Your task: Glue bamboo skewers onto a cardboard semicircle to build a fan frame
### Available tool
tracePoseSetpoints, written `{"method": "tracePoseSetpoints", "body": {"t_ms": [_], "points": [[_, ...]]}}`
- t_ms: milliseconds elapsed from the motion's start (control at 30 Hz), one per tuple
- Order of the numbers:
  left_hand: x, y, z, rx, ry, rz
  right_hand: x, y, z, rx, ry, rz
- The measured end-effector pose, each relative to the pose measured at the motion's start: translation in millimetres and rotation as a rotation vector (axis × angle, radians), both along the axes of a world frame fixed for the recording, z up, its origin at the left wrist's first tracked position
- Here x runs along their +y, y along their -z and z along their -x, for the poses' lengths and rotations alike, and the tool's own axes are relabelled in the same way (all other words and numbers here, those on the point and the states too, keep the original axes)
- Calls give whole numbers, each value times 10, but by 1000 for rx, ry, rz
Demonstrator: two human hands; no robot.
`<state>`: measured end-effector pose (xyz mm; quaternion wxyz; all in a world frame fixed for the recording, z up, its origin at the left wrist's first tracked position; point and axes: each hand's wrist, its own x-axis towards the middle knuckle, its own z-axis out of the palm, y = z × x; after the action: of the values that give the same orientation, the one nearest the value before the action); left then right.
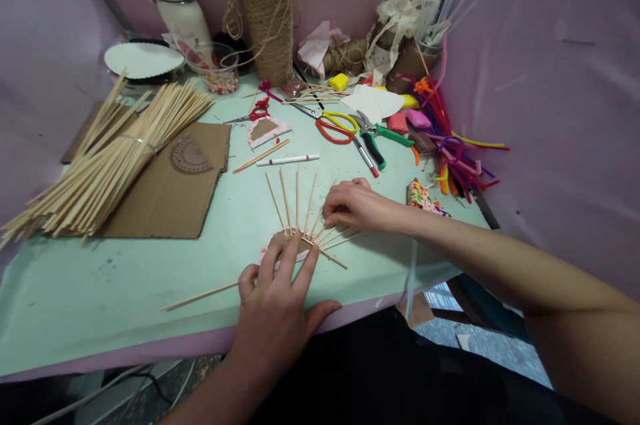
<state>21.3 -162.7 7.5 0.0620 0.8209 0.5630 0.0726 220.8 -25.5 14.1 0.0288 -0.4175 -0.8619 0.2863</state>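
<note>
A half-round cardboard piece (277, 240) with a pink and white edge lies near the table's front. Thin wooden sticks (299, 198) fan out from it. My left hand (280, 282) lies on the piece with its fingers spread, the tips pressing near the base of the fan. To its right, my right hand (357, 205) is closed in a pinch on one stick of the fan; the fingers hide part of it. One loose stick (200, 295) extends left from beneath my left hand, and another stick (334, 258) slants across the fan's base.
A tied bundle of sticks (135, 138) rests on cardboard (175, 205) at left, with a protractor (191, 154). Scissors (337, 125), pruning shears (375, 135) and a marker (287, 160) lie beyond my hands. Twine (270, 25) and a bottle (183, 18) stand behind; pipe cleaners (457, 158) lie right.
</note>
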Motion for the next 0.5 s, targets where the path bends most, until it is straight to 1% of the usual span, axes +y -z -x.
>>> {"method": "tracePoseSetpoints", "body": {"t_ms": [300, 500], "points": [[0, 5, 4, -6, 4, 0, -20, -129, 98, -145, 49, 36], [-4, 21, 5, -3, 5, -6, 17, -169, 151, -213, 36, 34]]}}
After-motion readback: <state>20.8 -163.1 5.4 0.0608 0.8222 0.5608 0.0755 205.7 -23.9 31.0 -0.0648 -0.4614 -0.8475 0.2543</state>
